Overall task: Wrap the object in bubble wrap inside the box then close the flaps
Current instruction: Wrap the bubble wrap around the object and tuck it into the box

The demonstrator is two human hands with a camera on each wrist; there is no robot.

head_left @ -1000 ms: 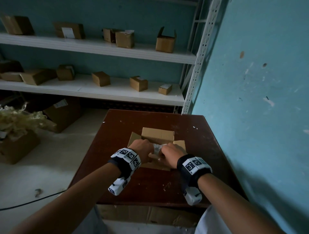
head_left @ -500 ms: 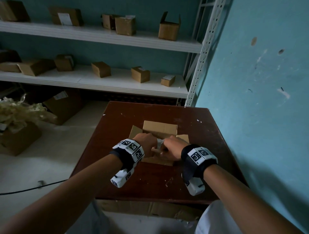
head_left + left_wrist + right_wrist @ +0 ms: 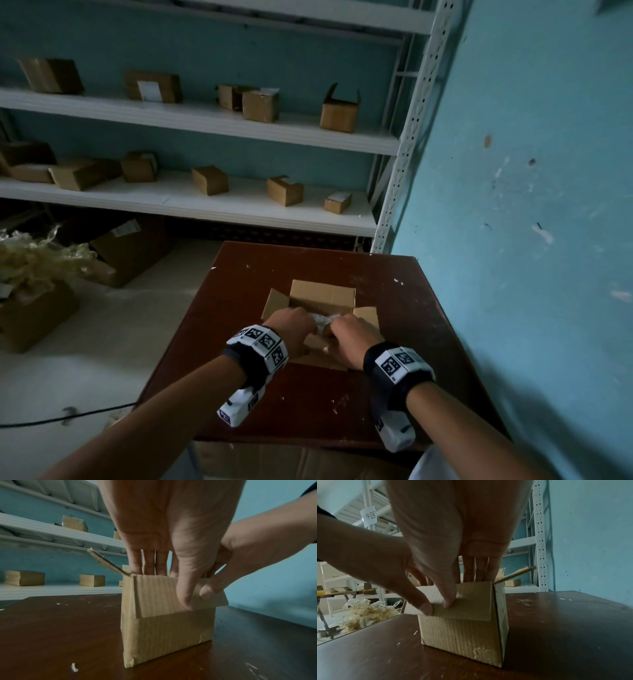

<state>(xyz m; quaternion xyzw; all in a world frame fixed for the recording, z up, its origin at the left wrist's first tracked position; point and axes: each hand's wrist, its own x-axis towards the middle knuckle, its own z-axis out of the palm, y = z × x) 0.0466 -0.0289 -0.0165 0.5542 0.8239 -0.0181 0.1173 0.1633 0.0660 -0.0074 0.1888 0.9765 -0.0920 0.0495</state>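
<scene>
On the brown table, the small cardboard box has both hands' fingers reaching inside, where only the head view shows bubble wrap between them. The wrist views show the left hand and right hand each pinching the near flap between thumb outside and fingers inside. Since a second ago the hands have kept that hold; only the camera tilted.

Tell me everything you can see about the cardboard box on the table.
The cardboard box is small, brown and corrugated, standing upright on the dark wooden table. Its top is open: far and side flaps splay outward, the near flap hangs down its front. Both hands' fingers reach inside, thumbs on that flap. Crinkled bubble wrap shows within.
</scene>
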